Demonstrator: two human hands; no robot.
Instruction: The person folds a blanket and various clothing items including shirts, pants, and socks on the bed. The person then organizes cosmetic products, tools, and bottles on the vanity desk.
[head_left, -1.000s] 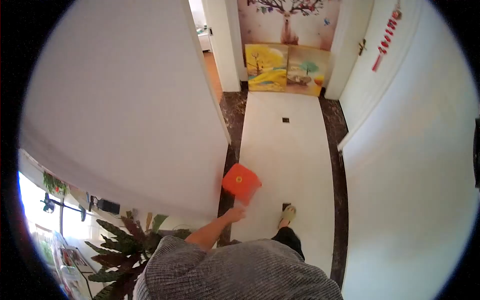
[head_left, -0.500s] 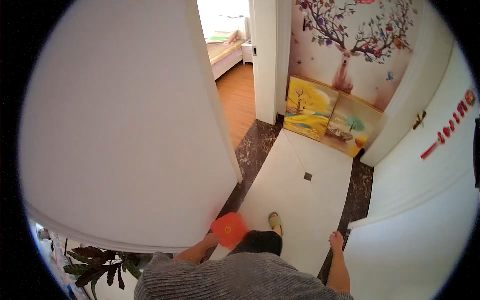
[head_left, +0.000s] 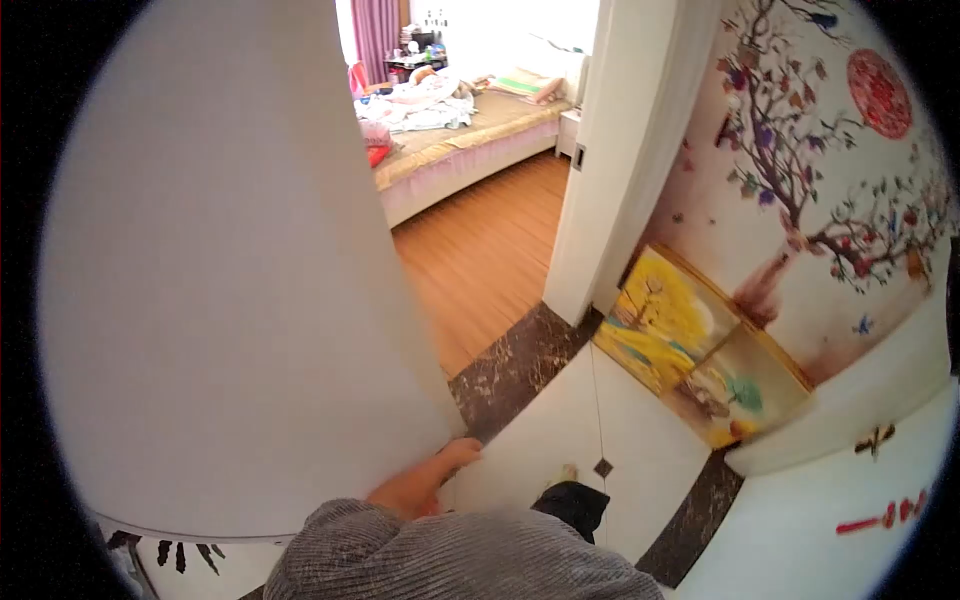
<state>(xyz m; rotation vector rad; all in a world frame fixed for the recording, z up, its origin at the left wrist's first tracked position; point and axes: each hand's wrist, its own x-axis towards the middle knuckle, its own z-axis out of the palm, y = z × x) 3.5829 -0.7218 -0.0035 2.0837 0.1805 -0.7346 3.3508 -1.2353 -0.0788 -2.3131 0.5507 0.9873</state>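
My left hand (head_left: 455, 458) reaches forward from the grey ribbed sleeve, close to the lower edge of the white wall. Its fingers look curled, though their inner side is turned away from me. Just under the wrist, a sliver of the orange-red flat thing (head_left: 434, 508) shows; my arm and sweater (head_left: 480, 550) hide nearly all of it. My right hand is out of view.
Beyond a doorway with a white frame (head_left: 625, 150) are a wooden floor (head_left: 490, 265) and a bed (head_left: 480, 155). Two framed paintings (head_left: 690, 350) lean against the mural wall at right. A dark stone threshold (head_left: 520, 355) borders the white floor tiles (head_left: 640, 430).
The view has swung left and nearer the doorway, showing more of the bed. My left hand has moved forward, the orange-red thing has become mostly hidden, and my right hand has left view.
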